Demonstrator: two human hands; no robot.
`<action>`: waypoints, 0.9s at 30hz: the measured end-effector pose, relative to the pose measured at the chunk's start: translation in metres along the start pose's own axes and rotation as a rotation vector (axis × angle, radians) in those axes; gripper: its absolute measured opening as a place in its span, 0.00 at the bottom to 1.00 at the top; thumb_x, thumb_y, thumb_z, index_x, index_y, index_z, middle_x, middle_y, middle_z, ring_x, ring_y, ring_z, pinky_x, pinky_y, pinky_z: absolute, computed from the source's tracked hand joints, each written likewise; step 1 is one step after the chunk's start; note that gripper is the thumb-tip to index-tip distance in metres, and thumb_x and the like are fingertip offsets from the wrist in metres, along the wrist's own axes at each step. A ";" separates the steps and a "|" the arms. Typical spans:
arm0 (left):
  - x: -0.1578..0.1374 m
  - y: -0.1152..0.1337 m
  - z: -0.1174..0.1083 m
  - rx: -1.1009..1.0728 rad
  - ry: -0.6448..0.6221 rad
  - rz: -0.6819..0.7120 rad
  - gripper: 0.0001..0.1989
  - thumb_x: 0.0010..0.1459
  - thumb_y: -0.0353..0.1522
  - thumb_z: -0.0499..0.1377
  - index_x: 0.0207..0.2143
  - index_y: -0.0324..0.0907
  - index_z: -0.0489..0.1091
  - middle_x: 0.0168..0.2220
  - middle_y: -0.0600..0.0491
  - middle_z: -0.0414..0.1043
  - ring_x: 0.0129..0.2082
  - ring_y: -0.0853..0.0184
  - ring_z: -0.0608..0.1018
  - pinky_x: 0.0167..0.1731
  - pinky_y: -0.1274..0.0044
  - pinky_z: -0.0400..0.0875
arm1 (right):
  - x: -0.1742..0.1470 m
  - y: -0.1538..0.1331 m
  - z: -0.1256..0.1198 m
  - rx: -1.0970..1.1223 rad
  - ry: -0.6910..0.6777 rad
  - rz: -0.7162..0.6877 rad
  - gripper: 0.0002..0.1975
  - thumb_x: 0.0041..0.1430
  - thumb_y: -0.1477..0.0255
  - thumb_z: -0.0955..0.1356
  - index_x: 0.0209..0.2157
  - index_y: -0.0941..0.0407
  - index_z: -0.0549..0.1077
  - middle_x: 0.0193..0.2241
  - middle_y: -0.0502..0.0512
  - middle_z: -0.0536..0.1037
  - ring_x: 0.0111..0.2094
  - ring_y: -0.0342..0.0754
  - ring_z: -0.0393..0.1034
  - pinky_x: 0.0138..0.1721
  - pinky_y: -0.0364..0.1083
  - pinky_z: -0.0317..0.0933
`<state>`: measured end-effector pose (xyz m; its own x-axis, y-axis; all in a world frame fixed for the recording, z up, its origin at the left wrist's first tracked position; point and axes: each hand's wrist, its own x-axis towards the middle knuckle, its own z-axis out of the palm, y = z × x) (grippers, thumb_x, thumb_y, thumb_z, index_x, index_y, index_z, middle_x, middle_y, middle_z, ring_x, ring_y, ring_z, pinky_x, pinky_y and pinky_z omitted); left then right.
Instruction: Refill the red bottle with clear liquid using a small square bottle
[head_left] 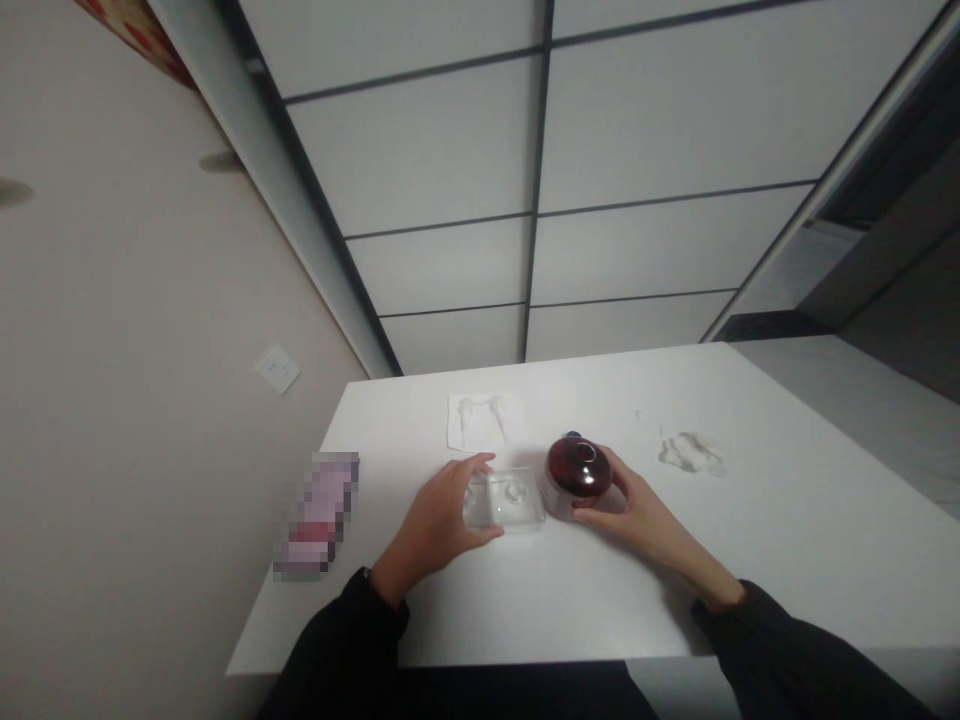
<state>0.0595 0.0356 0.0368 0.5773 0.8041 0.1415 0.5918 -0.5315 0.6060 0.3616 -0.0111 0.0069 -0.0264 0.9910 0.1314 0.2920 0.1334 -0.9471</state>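
My left hand grips the left end of a clear plastic tray, with the thumb on the near edge and the fingers at the far edge. The tray lies on the white table and has round moulded shapes in it. Just to its right stands a round container with a glossy dark red domed top and a paler lower part; its exact kind is unclear. My right hand is wrapped round the right side of this container. A small dark knob shows behind the dome. Some of my right fingers are hidden behind it.
Behind the tray lies a thin white sheet with faint shapes on it. Crumpled clear plastic is at the right. A blurred-out pink and purple box sits by the table's left edge, near the wall.
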 end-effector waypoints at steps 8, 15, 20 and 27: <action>0.018 -0.008 -0.005 0.021 0.008 0.009 0.46 0.51 0.29 0.76 0.68 0.45 0.60 0.58 0.44 0.76 0.57 0.51 0.79 0.60 0.57 0.74 | 0.007 0.017 0.004 -0.008 0.030 -0.041 0.46 0.50 0.52 0.81 0.67 0.49 0.69 0.65 0.64 0.74 0.67 0.70 0.67 0.69 0.71 0.58; 0.030 0.002 -0.021 0.132 -0.034 0.169 0.43 0.49 0.48 0.78 0.64 0.46 0.70 0.63 0.42 0.72 0.63 0.47 0.74 0.65 0.53 0.67 | 0.016 0.036 -0.022 0.115 0.220 -0.102 0.28 0.73 0.44 0.60 0.58 0.47 0.76 0.61 0.60 0.78 0.65 0.60 0.70 0.67 0.64 0.63; 0.047 0.011 -0.022 0.166 -0.136 0.229 0.31 0.55 0.47 0.75 0.58 0.48 0.76 0.60 0.46 0.77 0.59 0.50 0.78 0.61 0.57 0.71 | 0.033 0.029 -0.032 -0.059 0.325 -0.060 0.22 0.68 0.47 0.68 0.46 0.49 0.80 0.50 0.59 0.84 0.56 0.60 0.76 0.62 0.62 0.67; 0.050 0.012 -0.019 0.155 -0.147 0.208 0.27 0.54 0.42 0.77 0.53 0.46 0.75 0.56 0.49 0.80 0.56 0.51 0.80 0.58 0.60 0.72 | 0.035 0.037 -0.033 -0.056 0.337 -0.032 0.21 0.67 0.47 0.69 0.46 0.50 0.79 0.49 0.59 0.84 0.54 0.59 0.78 0.59 0.61 0.70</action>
<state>0.0849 0.0746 0.0662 0.7641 0.6322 0.1286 0.5240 -0.7244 0.4479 0.4029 0.0285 -0.0139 0.2783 0.9249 0.2591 0.3485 0.1542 -0.9246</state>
